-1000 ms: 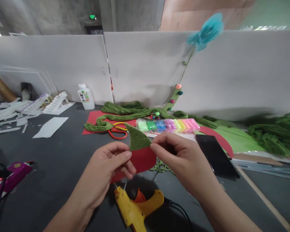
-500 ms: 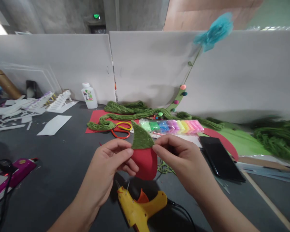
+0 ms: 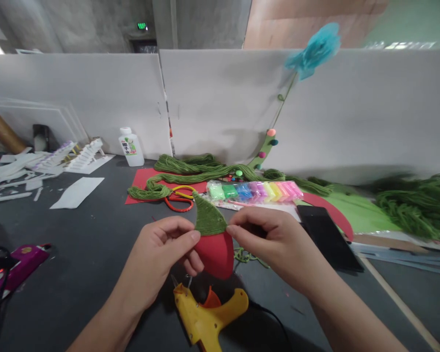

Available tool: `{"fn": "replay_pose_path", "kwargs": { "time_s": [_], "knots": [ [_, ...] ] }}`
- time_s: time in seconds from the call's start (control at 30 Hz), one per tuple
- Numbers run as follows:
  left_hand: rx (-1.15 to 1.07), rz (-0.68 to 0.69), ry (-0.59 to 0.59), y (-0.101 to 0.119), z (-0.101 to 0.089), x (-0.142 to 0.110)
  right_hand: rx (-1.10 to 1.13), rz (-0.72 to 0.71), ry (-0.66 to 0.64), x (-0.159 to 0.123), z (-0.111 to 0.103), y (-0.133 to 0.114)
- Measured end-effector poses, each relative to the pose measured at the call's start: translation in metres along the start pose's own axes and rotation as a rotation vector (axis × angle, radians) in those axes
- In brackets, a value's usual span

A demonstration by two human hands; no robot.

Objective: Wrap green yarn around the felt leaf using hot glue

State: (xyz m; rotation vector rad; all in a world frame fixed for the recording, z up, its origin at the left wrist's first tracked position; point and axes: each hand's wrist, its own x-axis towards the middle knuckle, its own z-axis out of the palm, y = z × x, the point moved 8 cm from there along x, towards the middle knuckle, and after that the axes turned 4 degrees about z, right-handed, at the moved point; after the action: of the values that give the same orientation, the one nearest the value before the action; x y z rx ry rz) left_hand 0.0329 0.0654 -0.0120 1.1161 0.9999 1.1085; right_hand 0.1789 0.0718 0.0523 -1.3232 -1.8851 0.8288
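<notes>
Two hands pinch a red-and-green piece (image 3: 212, 242) just beyond the yellow glue gun (image 3: 203, 320)

A dark table (image 3: 106, 269) spreads out on every side of the glue gun, and pale upright panels (image 3: 220, 107) stand along its far edge, well beyond the gun. Against them, farther off and to the gun's right, a blue flower (image 3: 315, 51) tops a thin green stem. A long bundle of green yarn (image 3: 201, 171) lies beyond the gun, partly on a red sheet (image 3: 143, 177).

The left hand (image 3: 163, 249) is raised just beyond the gun's nozzle, its thumb and forefinger closed on the left edge of the piece. The right hand (image 3: 275, 239), beyond the gun and to its right, pinches the opposite edge between thumb and forefinger. The piece hangs between them, clear of the gun: its green, yarn-covered point is uppermost, its rounded red part below.

A black phone (image 3: 330, 237) lies to the right of the gun and farther back. Smaller still, a clear pack of coloured blocks (image 3: 254, 190) and red-and-yellow scissors (image 3: 183, 210) lie beyond it, the scissors on the left.
</notes>
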Motion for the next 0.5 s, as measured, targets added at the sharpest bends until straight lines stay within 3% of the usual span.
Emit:
{"fn": "replay_pose_path", "kwargs": {
  "time_s": [0.3,0.5],
  "knots": [
    [-0.056,-0.045,-0.103,-0.0026,0.0069,-0.0002,0.036,-0.001,-0.018,0.0013,-0.0017,0.0034],
    [0.059,-0.062,-0.110,-0.0057,0.0085,-0.0013,0.056,0.021,-0.011,0.0011,-0.0002,0.0070]
  ]
}}
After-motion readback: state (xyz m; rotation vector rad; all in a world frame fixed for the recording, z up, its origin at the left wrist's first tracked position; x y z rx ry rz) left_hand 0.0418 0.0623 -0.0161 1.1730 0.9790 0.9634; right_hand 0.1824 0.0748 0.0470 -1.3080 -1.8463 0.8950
